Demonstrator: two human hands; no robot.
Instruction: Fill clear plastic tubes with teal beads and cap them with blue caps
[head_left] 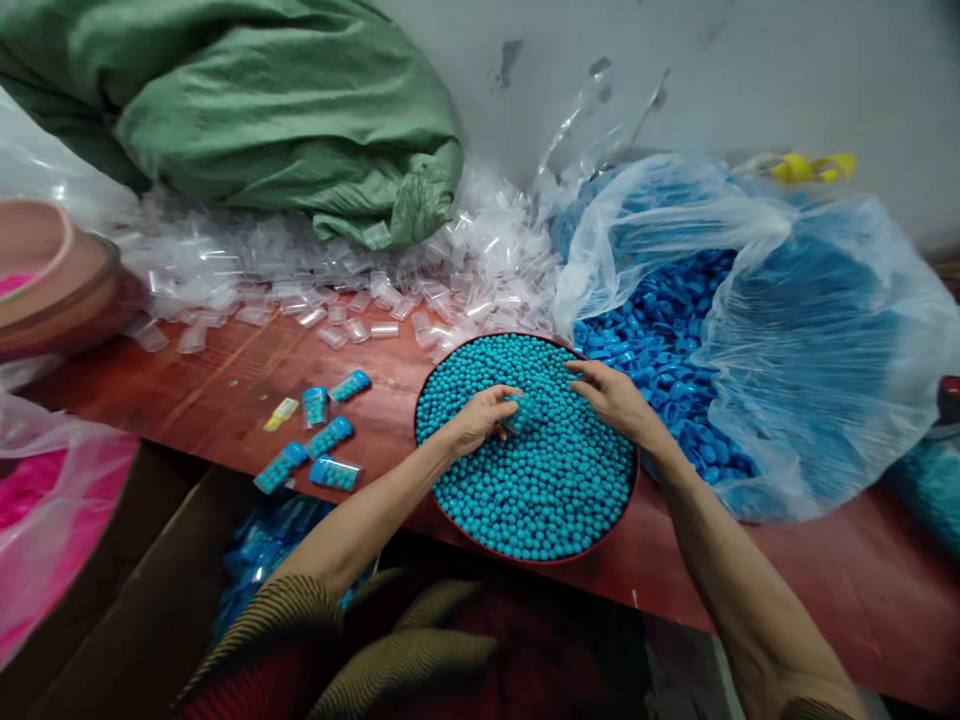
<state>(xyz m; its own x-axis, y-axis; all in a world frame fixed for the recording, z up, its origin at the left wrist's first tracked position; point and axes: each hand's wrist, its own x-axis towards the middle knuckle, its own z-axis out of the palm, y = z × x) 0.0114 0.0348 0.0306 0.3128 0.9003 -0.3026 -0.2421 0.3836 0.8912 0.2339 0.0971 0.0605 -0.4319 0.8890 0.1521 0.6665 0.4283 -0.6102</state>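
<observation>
A round red tub (525, 559) full of small turquoise balls (544, 495) stands in front of me. Over its middle, my left hand (480, 420) is closed around a small clear plastic container (520, 413), with turquoise showing through it. My right hand (619, 402) is above the tub's right side, fingers stretched out and slightly apart, with nothing visible in them. Blue plastic caps (652, 340) spill from a translucent bag (810, 330) just beyond that hand. Left of the tub lie several filled containers with blue caps (331, 435).
Many clear containers (382, 300) are heaped along the back of the red table (225, 395), below a green sack (292, 120). A pinkish bowl (45, 280) stands at the far left. Pink material fills a bag (60, 510) below it. Blue-capped items (270, 545) lie below the table edge.
</observation>
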